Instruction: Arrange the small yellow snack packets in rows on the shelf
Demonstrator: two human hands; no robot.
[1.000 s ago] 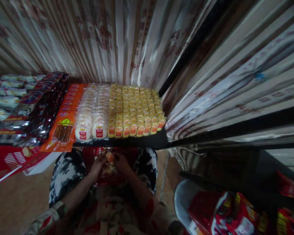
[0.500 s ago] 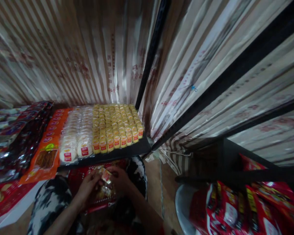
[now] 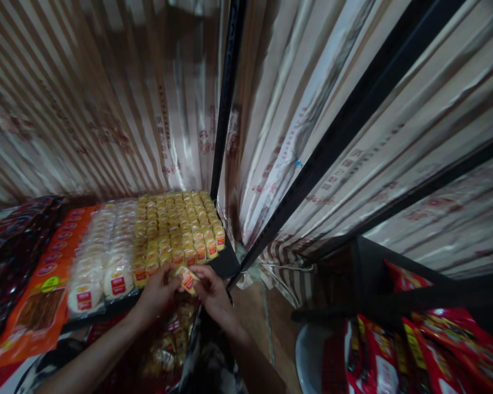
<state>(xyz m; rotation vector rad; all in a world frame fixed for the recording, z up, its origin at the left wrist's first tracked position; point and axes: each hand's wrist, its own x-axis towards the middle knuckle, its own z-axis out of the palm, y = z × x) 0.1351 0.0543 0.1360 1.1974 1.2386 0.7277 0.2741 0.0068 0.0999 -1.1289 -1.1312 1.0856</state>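
Both hands pinch one small yellow wrapped snack cake (image 3: 187, 279) with a red label, just in front of the shelf's edge. My left hand (image 3: 160, 293) grips its left side, and my right hand (image 3: 212, 290) has the right side between thumb and fingers. Behind them, rows of matching yellow wrapped cakes (image 3: 176, 224) stand on the black shelf (image 3: 227, 262). Beneath my forearms, a red container holds more loose yellow packets (image 3: 164, 353), partly hidden by my arms.
Left of the yellow rows stand white round wrapped cakes (image 3: 117, 273), an orange snack packet (image 3: 41, 301) and dark shiny packets (image 3: 8, 273). Black metal posts (image 3: 225, 104) rise before a striped curtain (image 3: 119, 109). At the right, red bags (image 3: 373, 350) sit in a pale basin (image 3: 306, 350).
Both hands have risen from over the red container to the shelf's front edge, carrying the snack cake. The whole view has shifted slightly.
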